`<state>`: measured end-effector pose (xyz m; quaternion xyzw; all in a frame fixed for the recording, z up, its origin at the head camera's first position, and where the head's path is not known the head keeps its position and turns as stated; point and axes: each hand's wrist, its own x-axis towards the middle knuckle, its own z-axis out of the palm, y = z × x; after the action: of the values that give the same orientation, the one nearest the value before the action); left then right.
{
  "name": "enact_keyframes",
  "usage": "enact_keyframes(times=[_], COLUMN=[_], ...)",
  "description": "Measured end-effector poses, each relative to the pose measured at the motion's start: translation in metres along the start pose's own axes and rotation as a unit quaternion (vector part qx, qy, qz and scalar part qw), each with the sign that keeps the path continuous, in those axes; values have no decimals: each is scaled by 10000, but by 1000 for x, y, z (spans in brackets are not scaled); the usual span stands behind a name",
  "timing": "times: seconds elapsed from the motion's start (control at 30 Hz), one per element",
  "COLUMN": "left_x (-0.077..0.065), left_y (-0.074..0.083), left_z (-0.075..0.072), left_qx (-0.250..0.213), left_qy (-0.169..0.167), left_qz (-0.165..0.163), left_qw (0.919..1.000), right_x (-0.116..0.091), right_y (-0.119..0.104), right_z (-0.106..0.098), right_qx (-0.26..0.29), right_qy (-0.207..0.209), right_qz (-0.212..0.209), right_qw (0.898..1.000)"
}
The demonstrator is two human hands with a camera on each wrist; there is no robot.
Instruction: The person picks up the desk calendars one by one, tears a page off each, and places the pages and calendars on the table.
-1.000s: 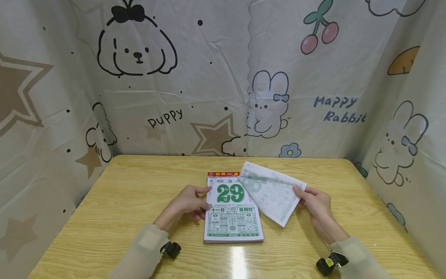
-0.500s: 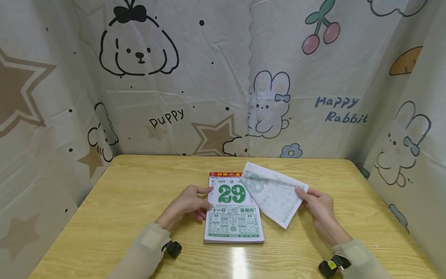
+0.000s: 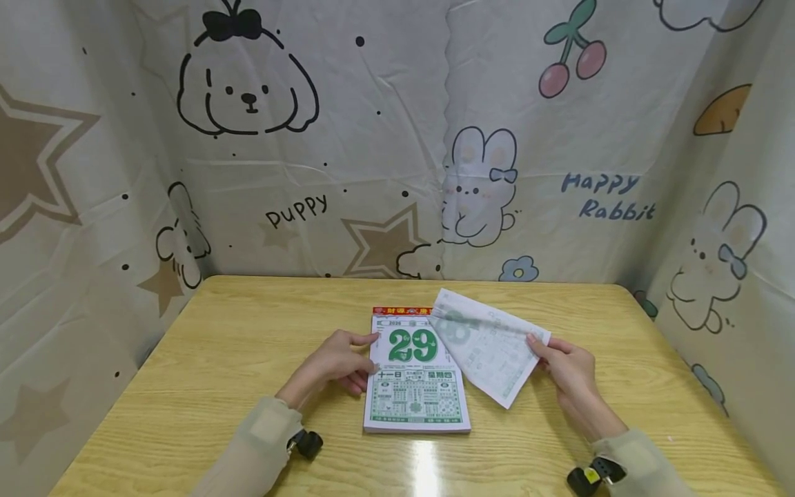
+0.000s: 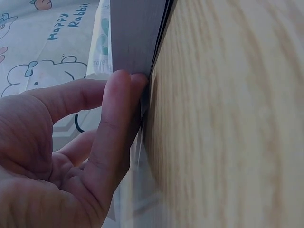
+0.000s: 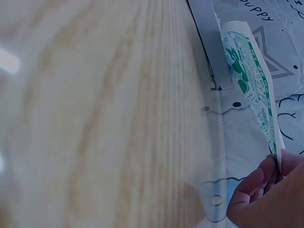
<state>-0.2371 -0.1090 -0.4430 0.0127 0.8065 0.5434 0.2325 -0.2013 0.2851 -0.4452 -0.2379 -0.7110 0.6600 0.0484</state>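
Note:
A thick tear-off calendar (image 3: 415,393) lies on the table, showing a large green 29 below a red top strip (image 3: 400,310). My left hand (image 3: 338,362) holds its left edge, and in the left wrist view the fingers (image 4: 116,95) touch the pad's side. Between thumb and fingers my right hand (image 3: 568,366) pinches a lower corner of a thin calendar sheet (image 3: 491,345), swung out to the right with its back up. Green print covers the sheet's other side (image 5: 251,71) in the right wrist view. Whether its upper left corner is still attached I cannot tell.
The wooden table (image 3: 248,317) has bare surface around the calendar. A patterned cloth (image 3: 373,138) hangs behind it and along both sides. A small camera sits on each wrist.
Both hands, the calendar and the raised sheet hold nearly still; the view shifted slightly after the first frame.

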Motion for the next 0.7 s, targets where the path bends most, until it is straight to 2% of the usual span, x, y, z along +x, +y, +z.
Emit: enact_keyframes(times=[0.53, 0.7], left_x=[-3, -4], left_y=[2, 2], left_z=[2, 1], left_qx=[-46, -69], left_qy=[19, 35], left_qz=[-11, -13], left_qw=[10000, 10000], right_x=[-2, -1], right_y=[0, 1], right_z=[-4, -11], right_qx=[-106, 39], right_qy=[122, 165], right_qz=[50, 103], right_qw=[9999, 9998])
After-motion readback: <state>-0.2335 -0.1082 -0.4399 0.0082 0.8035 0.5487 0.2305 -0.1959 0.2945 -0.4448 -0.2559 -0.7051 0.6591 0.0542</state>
